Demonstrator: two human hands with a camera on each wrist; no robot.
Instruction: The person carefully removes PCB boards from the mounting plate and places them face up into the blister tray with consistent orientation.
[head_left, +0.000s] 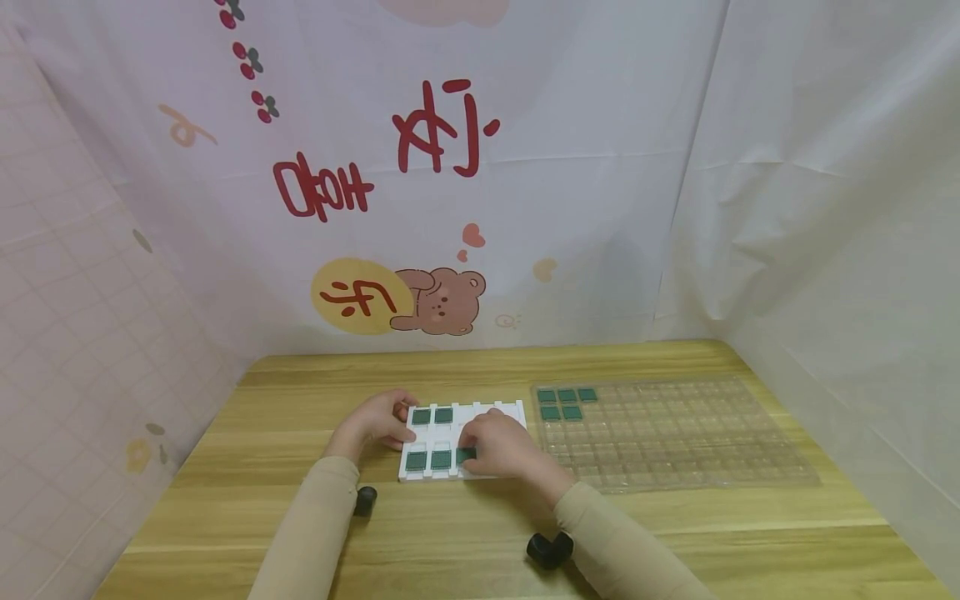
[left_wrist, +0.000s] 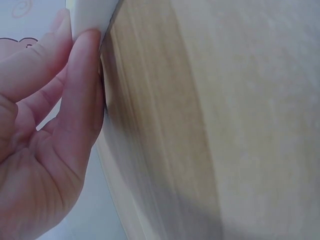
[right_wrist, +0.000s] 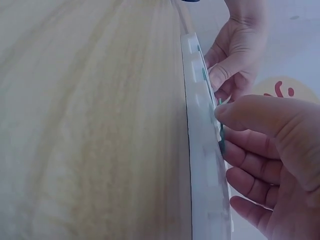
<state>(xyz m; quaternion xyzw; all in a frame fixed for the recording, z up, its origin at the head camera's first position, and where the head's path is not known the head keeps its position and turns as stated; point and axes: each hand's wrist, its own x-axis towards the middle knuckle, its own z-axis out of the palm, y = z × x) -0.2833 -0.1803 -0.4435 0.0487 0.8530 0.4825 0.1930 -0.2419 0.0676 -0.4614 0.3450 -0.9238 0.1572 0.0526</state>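
A white slotted tray (head_left: 442,434) lies on the wooden table in front of me. My left hand (head_left: 381,419) grips its left end; the left wrist view has thumb and fingers pinching the white edge (left_wrist: 90,20). Over the tray's middle, my right hand (head_left: 498,446) pinches a small square green chip (head_left: 466,456) at the third front slot. The right wrist view catches that chip (right_wrist: 222,142) edge-on between thumb and fingers, close against the tray. Two more chips sit in the front row and two in the back row. My right hand hides part of the tray's right half.
Right of the white tray lies a wide clear plastic tray (head_left: 675,437) with many square pockets. Several green chips (head_left: 566,396) fill pockets at its back left corner. Black wrist mounts (head_left: 550,551) jut from both sleeves. Printed cloth hangs behind the table (head_left: 450,542).
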